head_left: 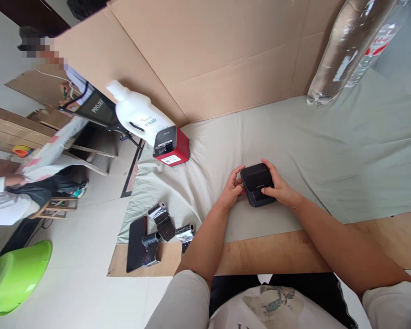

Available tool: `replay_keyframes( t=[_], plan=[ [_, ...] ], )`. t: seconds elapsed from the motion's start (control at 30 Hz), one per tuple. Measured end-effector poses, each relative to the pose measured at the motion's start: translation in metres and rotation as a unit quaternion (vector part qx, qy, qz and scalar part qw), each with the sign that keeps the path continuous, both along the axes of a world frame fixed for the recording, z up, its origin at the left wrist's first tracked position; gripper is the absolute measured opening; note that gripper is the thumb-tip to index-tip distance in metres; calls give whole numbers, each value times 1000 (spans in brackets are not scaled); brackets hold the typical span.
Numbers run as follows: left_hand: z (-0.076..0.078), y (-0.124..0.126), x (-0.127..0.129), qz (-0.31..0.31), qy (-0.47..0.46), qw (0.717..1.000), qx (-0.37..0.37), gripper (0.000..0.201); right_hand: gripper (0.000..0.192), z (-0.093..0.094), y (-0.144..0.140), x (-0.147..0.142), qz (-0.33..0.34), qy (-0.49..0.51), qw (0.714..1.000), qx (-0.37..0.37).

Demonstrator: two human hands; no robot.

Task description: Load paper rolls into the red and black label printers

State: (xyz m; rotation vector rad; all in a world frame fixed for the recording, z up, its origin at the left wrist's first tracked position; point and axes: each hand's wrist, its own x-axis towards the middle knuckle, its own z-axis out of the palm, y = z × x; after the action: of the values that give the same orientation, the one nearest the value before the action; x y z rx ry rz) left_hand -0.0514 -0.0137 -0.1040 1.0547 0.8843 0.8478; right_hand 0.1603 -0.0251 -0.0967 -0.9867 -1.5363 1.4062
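Taking the red box (181, 148) with the black top as our landmark, we see, far to its left, a seated co-worker in a white top (2, 205) and, lower down, a bright green basin (27, 276). Between that person and the box, but farther off, stands a black folding chair (97, 109) with white lettering. Below the box, toward us, a dark flat slab (135, 249) lies near the table edge, with black film rolls (164, 221) beside and partly over it. Just behind the box leans into view a white jug (142, 112); we cannot tell whether the two touch. To the right of the box and nearer to us, over the grey-green cloth (215, 151), the left hand (231, 188) curls its fingers around the left side of a black device (255, 175). On the opposite side the right hand (281, 186) grips it, thumb on the front part, so both hands hold this one thing. Well to the right of the box, and farther back, a large clear bottle (345, 50) stands by the cardboard wall (226, 41).
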Motion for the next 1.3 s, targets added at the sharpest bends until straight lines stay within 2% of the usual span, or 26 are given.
replay_keyframes(
  t=[0.13, 0.27, 0.37, 0.43, 0.5, 0.57, 0.67, 0.77, 0.9, 1.03, 1.1, 1.17, 1.23, 1.3],
  plan=[
    [2, 0, 1, -1, -7, 1000, -5, 84, 97, 3, 0, 0, -2, 18, 999, -32],
    [-1, 1, 0, 0, -6, 1000, -7, 83, 90, 4, -2, -3, -35, 42, 998, -20],
    [-4, 3, -3, -11, -6, 1000, -7, 84, 79, 3, 0, -4, -88, 58, 994, -14],
    [-6, 3, -4, -31, -5, 999, -9, 82, 65, 2, 2, -3, -140, 47, 989, -13],
    [-7, 2, -4, -53, -4, 999, -11, 77, 53, 1, 6, 0, -190, 11, 982, -11],
    [-7, 1, -3, -63, -4, 998, -1, 70, 52, -1, 10, 4, -222, -41, 974, -5],
    [-6, 0, 0, -17, 9, 996, 88, 55, 56, -5, 13, 6, -246, -122, 961, 16],
    [-3, -1, 5, 50, 81, 975, 199, 42, 57, -9, 14, 3, -257, -189, 946, 58],
    [0, -5, 11, 124, 199, 941, 245, 41, 59, -16, 14, -1, -249, -253, 926, 127],
    [8, -14, 13, 216, 293, 888, 282, 39, 60, -21, 15, -3, -244, -291, 912, 156],
    [15, -17, 13, 195, 308, 873, 324, 35, 58, -23, 16, -3, -248, -295, 908, 163],
    [22, -19, 13, 135, 316, 865, 365, 32, 56, -25, 17, -4, -253, -299, 904, 170],
    [26, -18, 16, 89, 335, 859, 376, 32, 56, -25, 17, -4, -254, -308, 900, 176],
    [29, -15, 21, 69, 357, 857, 365, 23, 55, -26, 18, -3, -253, -315, 896, 184]
  ],
)
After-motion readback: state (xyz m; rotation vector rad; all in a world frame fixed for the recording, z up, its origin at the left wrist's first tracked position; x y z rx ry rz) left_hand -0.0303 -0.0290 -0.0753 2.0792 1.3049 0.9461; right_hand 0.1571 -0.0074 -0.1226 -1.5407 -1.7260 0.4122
